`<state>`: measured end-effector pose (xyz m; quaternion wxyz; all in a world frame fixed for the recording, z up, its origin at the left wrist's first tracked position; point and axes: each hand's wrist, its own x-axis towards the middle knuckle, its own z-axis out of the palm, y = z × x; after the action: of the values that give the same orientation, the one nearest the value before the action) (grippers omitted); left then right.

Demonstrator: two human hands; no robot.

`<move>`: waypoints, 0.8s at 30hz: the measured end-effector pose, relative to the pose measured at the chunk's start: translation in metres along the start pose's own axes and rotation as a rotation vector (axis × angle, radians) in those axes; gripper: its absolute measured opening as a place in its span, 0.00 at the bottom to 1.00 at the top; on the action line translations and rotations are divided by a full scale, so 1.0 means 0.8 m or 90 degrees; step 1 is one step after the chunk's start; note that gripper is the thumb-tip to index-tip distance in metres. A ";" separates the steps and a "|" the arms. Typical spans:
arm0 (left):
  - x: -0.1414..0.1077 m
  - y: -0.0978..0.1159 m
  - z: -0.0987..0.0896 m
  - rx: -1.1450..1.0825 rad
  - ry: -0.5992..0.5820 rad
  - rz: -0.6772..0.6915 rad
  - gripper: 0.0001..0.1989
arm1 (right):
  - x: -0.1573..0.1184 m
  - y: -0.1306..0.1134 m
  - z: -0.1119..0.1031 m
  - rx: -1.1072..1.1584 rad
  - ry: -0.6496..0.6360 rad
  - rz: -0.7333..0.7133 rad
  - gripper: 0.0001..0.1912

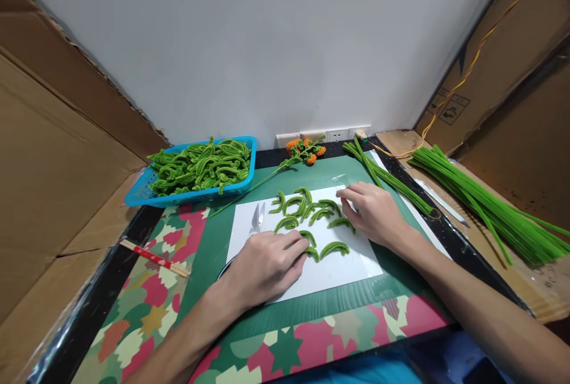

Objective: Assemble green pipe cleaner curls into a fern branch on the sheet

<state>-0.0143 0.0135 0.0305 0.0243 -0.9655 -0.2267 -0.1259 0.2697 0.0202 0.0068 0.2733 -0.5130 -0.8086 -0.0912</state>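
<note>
Several curved green fuzzy pieces [334,248] lie spread over a white sheet [312,286] on the green mat. My left hand [271,265] rests at the left part of the sheet, its fingers curled around something I cannot make out, with green pieces right beside the fingertips. Above the sheet's right edge is my right hand [371,209], its fingers apart and bent, close to the pieces on the right; nothing shows between them. Scissors [257,218] lie by the sheet's left edge, their blades pointing away and their handles partly hidden behind my left hand.
A blue basket [252,164] full of green pieces stands at the back left. An orange flower stem [307,149] lies behind the sheet. Bundles of green stems [485,206] and a white pen-like tool [440,201] are on the right. Wrapped chopsticks [154,258] lie at left.
</note>
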 end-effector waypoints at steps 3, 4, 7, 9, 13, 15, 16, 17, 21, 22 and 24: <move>-0.001 0.001 -0.001 -0.002 0.033 0.007 0.09 | 0.000 0.027 -0.003 -0.014 -0.029 0.128 0.08; -0.001 0.001 -0.001 -0.005 0.051 0.008 0.09 | -0.001 0.039 -0.003 -0.019 -0.036 0.172 0.09; -0.002 0.001 -0.003 -0.003 0.108 0.009 0.09 | -0.004 0.073 -0.003 -0.040 -0.069 0.282 0.10; -0.003 -0.001 -0.004 0.004 0.150 0.001 0.09 | -0.007 0.089 0.001 -0.033 -0.088 0.313 0.11; -0.004 -0.006 -0.002 0.006 0.223 -0.032 0.09 | -0.009 0.096 0.008 -0.054 -0.111 0.301 0.12; -0.005 -0.008 -0.001 0.009 0.241 -0.039 0.08 | -0.009 0.093 0.010 -0.074 -0.117 0.300 0.12; -0.005 -0.009 -0.001 0.012 0.248 -0.041 0.08 | -0.009 0.091 0.010 -0.085 -0.119 0.300 0.12; -0.005 -0.011 0.000 0.016 0.254 -0.044 0.07 | -0.009 0.090 0.010 -0.095 -0.120 0.301 0.12; -0.006 -0.016 0.000 0.014 0.261 -0.070 0.07 | -0.010 0.089 0.011 -0.128 -0.119 0.292 0.10; -0.006 -0.017 0.001 0.009 0.260 -0.078 0.08 | -0.010 0.090 0.012 -0.134 -0.118 0.289 0.10; -0.006 -0.018 0.002 -0.003 0.256 -0.087 0.08 | -0.011 0.090 0.012 -0.148 -0.117 0.287 0.09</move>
<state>-0.0245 0.0243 0.0275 0.0583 -0.9036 -0.2816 -0.3176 0.3327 0.0506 -0.0158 0.1510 -0.7142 -0.6795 -0.0733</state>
